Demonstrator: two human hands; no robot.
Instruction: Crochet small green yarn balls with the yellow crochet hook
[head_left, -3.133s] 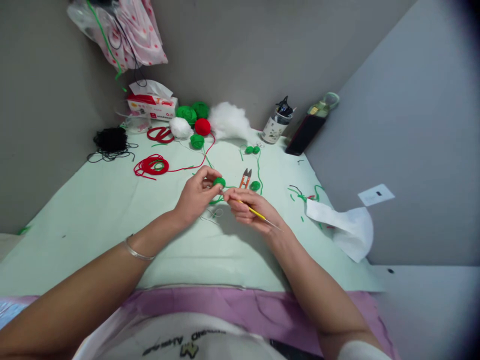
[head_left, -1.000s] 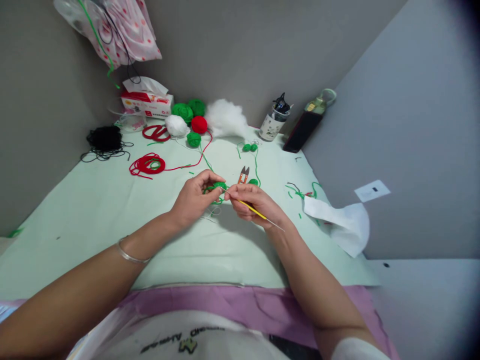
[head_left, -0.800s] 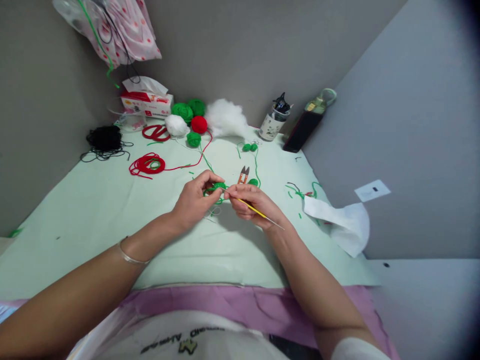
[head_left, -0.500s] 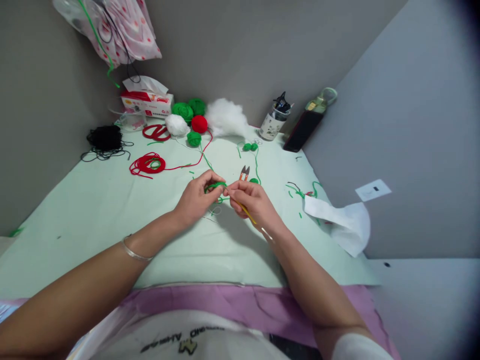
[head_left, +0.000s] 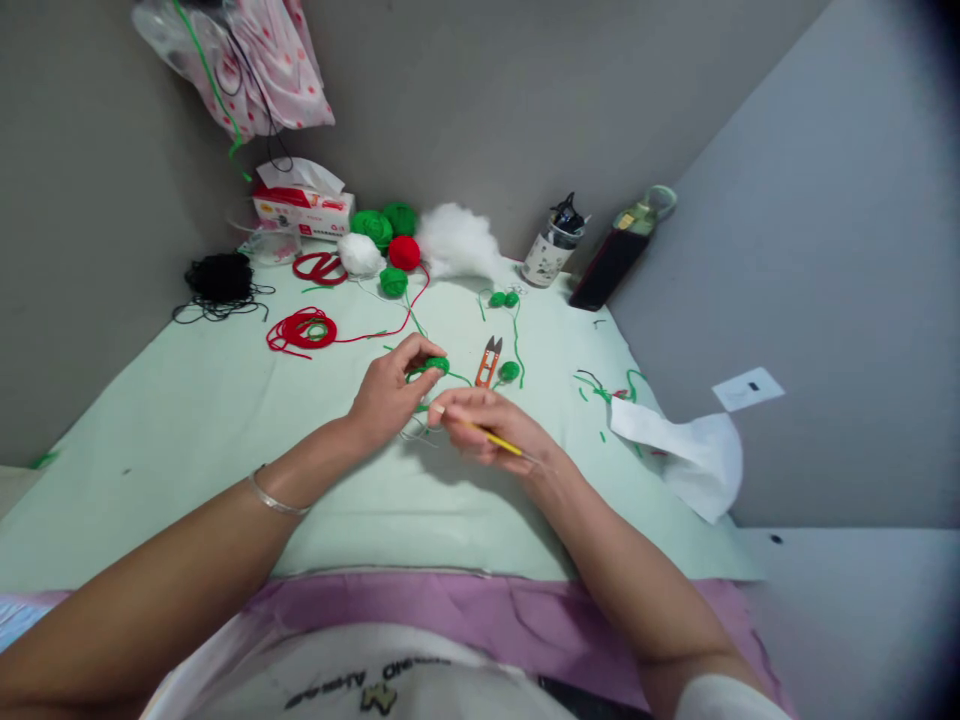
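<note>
Pinching is how we've got the small green yarn piece [head_left: 438,366]: thumb and fingertips of our left hand [head_left: 384,392] grasp it, around the middle of the pale green table [head_left: 405,520]. Our right hand [head_left: 491,425], between 4 and 5 o'clock from it, has its fingers curled round a yellow-handled hook [head_left: 496,439]; we can't make out the working tip.

The piece should be featherlight, soft and kinda squashy, so breakage isn't our worry, but loose loops could snag or pull out. Best hold imo: lightly by the sides, no flattening. The hook's probably stiff and a bit slick, so we'd grip the yellow part.

Also, orange snips [head_left: 487,366] sit at 3 o'clock from the piece, so mind those blades.
</note>
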